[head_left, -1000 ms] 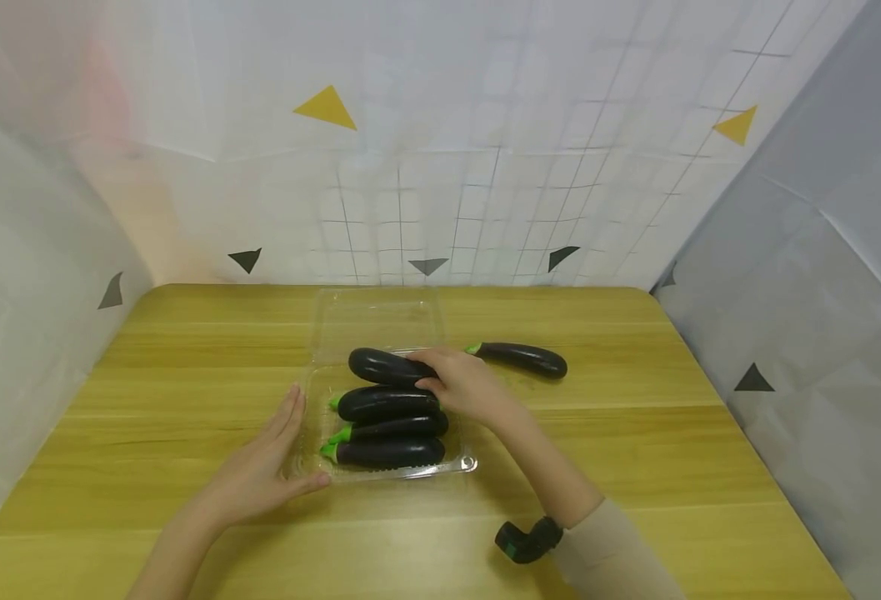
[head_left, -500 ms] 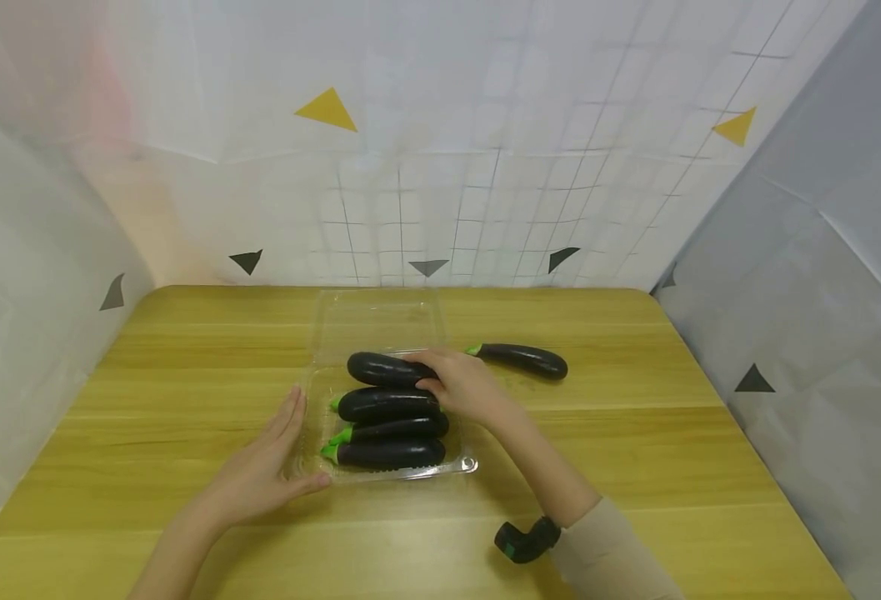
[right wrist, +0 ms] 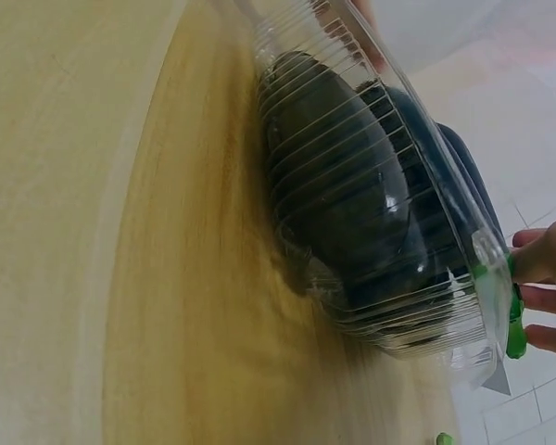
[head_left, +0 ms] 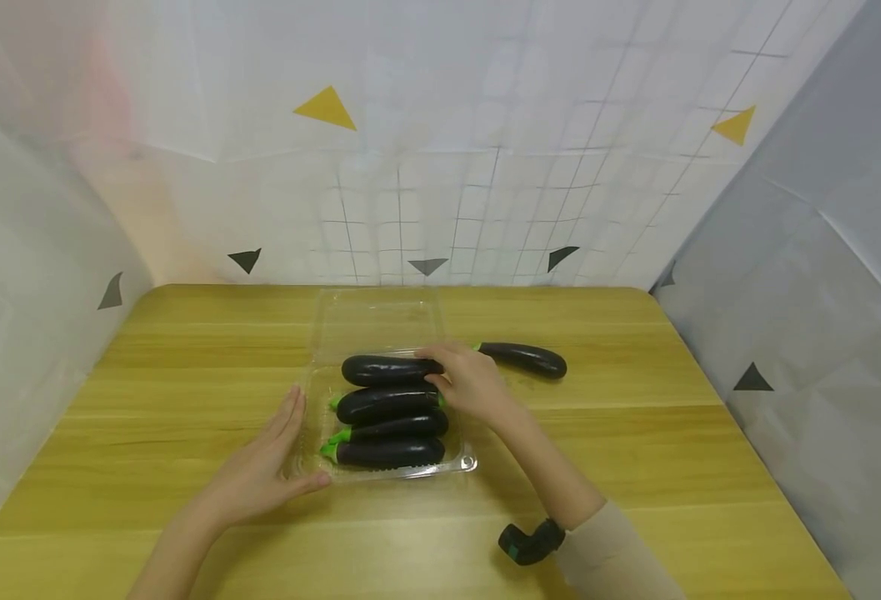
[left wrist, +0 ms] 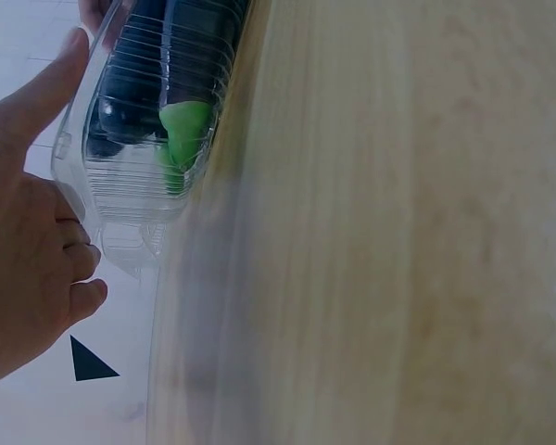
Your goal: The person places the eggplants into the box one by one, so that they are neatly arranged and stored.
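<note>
A clear plastic clamshell container (head_left: pixel 461 463) lies with its lid (head_left: pixel 380 321) folded back. Several eggplants (head_left: pixel 391 452) are stacked side by side in it, most with green stems to the left. My right hand (head_left: pixel 473 385) pinches the right, stem end of the rearmost eggplant (head_left: pixel 380 370); its green cap (right wrist: pixel 516 334) shows at the fingers in the right wrist view. At the container's left side rests my left hand (head_left: pixel 260 467), fingers straight and thumb at the front left corner. The left wrist view shows that thumb (left wrist: pixel 51 88) along the rim.
Another eggplant (head_left: pixel 526 359) lies on the wooden table (head_left: pixel 635 467), behind and right of the container. A black wrist device (head_left: pixel 530 543) hangs by the right sleeve (head_left: pixel 613 554). White sheeting (head_left: pixel 440 192) stands at the back and both sides.
The rearmost eggplant has come down and straightened beside the others, its left end shifting slightly left. My right hand has edged right along it. My left hand has stayed in place.
</note>
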`<state>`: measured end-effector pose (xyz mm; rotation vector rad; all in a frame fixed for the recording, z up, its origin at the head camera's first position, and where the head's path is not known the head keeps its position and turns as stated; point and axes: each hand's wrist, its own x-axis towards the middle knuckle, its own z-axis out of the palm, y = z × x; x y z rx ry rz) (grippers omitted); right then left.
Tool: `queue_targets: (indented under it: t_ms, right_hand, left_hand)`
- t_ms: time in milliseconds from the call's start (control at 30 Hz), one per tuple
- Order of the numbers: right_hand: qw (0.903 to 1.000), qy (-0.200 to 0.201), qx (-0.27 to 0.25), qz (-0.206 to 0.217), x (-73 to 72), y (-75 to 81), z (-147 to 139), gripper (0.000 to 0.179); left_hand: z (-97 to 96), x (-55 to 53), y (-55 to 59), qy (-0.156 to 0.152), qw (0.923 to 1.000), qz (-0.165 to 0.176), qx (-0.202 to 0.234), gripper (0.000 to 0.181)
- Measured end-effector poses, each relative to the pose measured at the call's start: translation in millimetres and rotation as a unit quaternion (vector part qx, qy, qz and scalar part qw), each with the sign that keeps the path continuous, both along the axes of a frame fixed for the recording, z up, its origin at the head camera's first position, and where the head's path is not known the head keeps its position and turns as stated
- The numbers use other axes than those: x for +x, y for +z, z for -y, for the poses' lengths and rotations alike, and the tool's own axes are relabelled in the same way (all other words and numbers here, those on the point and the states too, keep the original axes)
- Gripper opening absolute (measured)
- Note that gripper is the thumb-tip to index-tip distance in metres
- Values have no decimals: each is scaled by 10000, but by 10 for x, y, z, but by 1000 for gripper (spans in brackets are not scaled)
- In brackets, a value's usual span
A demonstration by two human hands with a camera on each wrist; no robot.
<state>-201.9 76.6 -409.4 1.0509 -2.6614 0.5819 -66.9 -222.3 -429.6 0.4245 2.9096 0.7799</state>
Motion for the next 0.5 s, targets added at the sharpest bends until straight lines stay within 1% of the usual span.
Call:
queue_targets:
  t_ms: [133, 267, 367, 500]
  right_hand:
    - [9998, 8, -150, -102, 13, 2, -23, 37]
    - [9986, 9, -470, -227, 25, 3, -70, 37]
    - [9969, 107, -744, -250, 24, -8, -118, 39]
    - [9951, 237, -933, -225, 21, -21, -182, 40]
  left_hand:
    - [-1, -3, -6, 9, 10000, 11, 15, 113]
    - [2, -3, -5, 9, 10000, 24, 29, 113]
    - [3, -2, 1, 10, 10000, 31, 35, 113]
    - [0, -3, 10, 19, 10000, 46, 70, 113]
